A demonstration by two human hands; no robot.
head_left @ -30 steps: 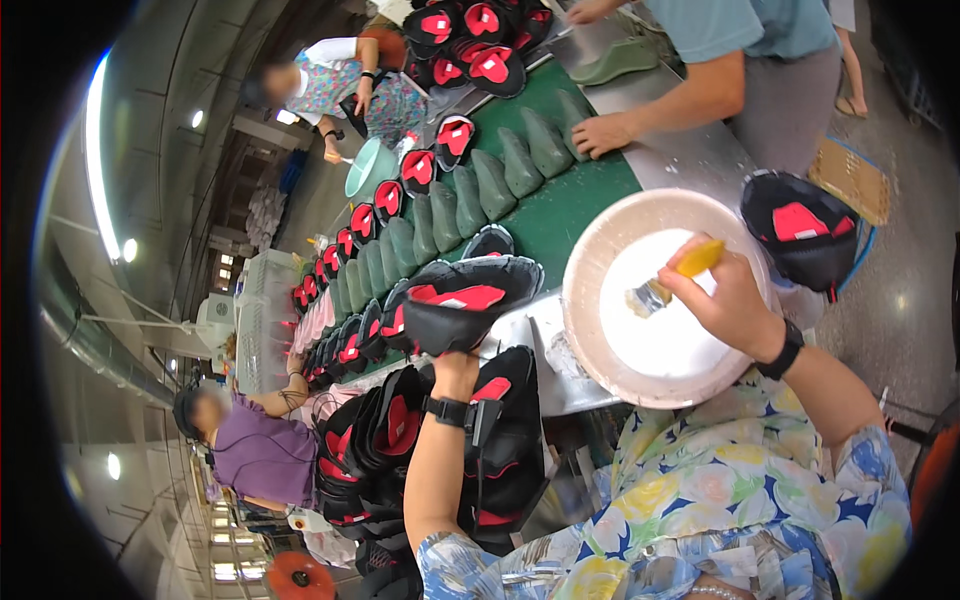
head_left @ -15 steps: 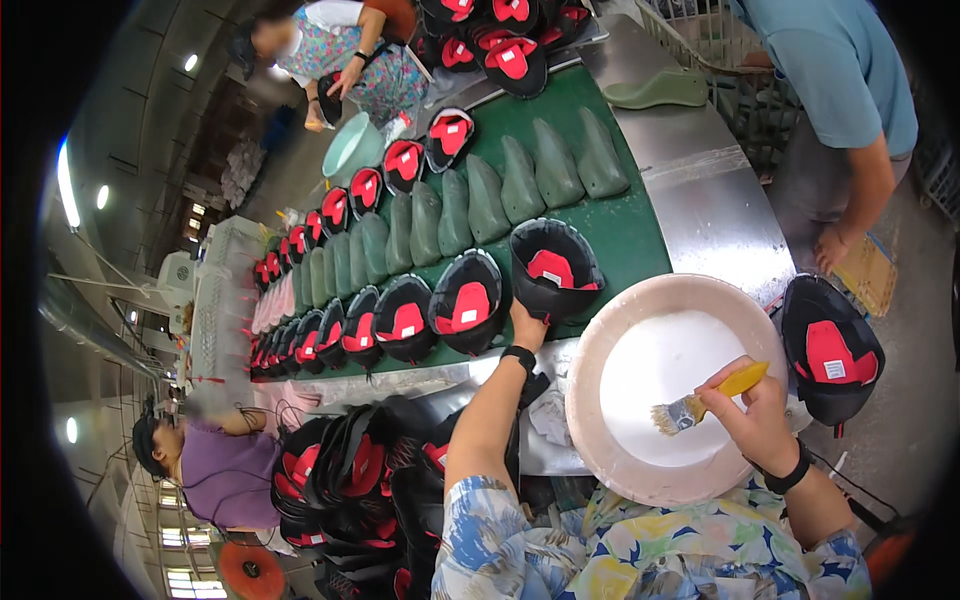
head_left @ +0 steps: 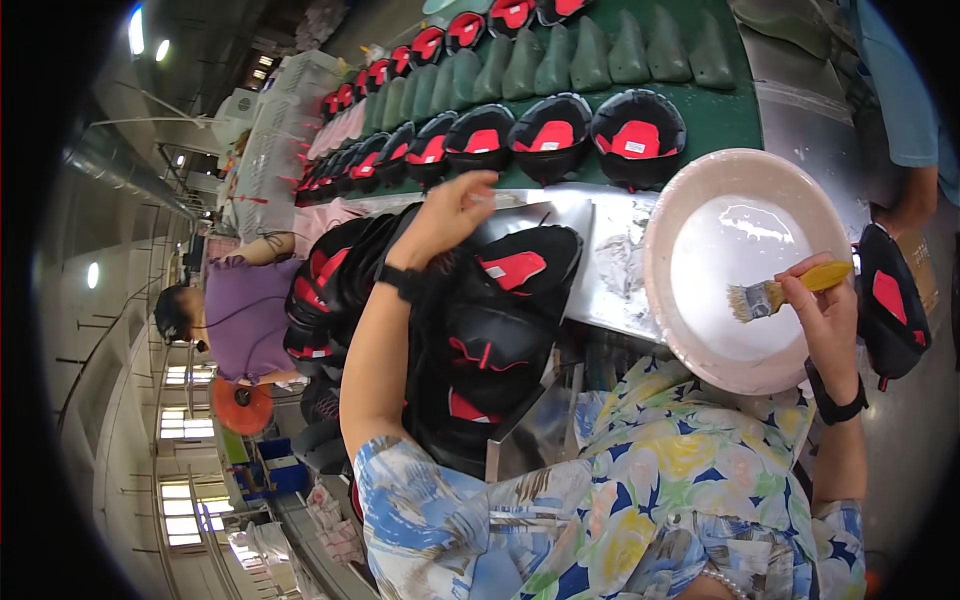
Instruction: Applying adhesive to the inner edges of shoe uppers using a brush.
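My right hand (head_left: 828,312) pinches a paintbrush (head_left: 808,281) by its yellow handle. The pale bristles hang over a pinkish basin (head_left: 690,345) of white liquid (head_left: 715,265). My left hand (head_left: 452,212) holds nothing visible, fingers partly bent and apart, above a pile of black shoe uppers (head_left: 490,340) with red linings. One upper (head_left: 638,140) stands at the right end of the near row on the green table (head_left: 735,125), its opening facing up. Another black upper (head_left: 890,290) is to the right of the basin.
Dark green shoe lasts (head_left: 590,60) line up behind the near row, with more uppers (head_left: 465,32) beyond them. A metal edge (head_left: 610,290) runs between pile and basin. A person in purple (head_left: 250,305) is at far left; another person's blue sleeve (head_left: 905,90) shows at right.
My left hand has let go of the upper at the row's end and moved left over the pile. That upper now stands in line. My right hand still holds the brush above the basin.
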